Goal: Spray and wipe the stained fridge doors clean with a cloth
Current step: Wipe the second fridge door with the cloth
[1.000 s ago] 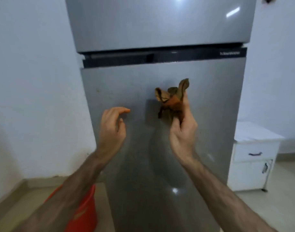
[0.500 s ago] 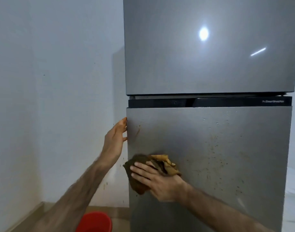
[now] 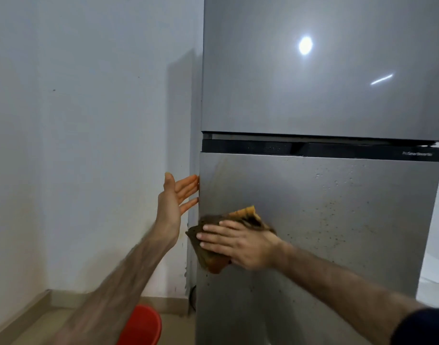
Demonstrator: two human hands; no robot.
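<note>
We see the cloth (image 3: 213,255), brown and orange and crumpled, pressed flat against the lower door (image 3: 338,220) of the fridge, near that door's left edge and about halfway up what shows of it. One corner of the cloth sticks out past the door's left edge, and an orange fold rises above our right hand (image 3: 241,245).

Our right hand lies on the cloth with its fingers (image 3: 213,236) straight, slightly spread and pointing left, the palm pushing the cloth onto the metal. Our left hand (image 3: 173,202) is open, thumb up, fingers straight and close together, with the fingertips touching the left edge of the lower door, above the cloth.

The lower door is grey and speckled with small brown spots, thickest to the right of the cloth. Droplets show near its top right. A black strip (image 3: 313,149) with faint lettering at its right end runs between it and the upper door (image 3: 313,95), which is grey and glossy, with a round glare and a streak of light on it.

A white wall (image 3: 76,145) stands to the left. A red bucket (image 3: 144,327) sits on the floor, low and left of the fridge, partly behind our left forearm.
</note>
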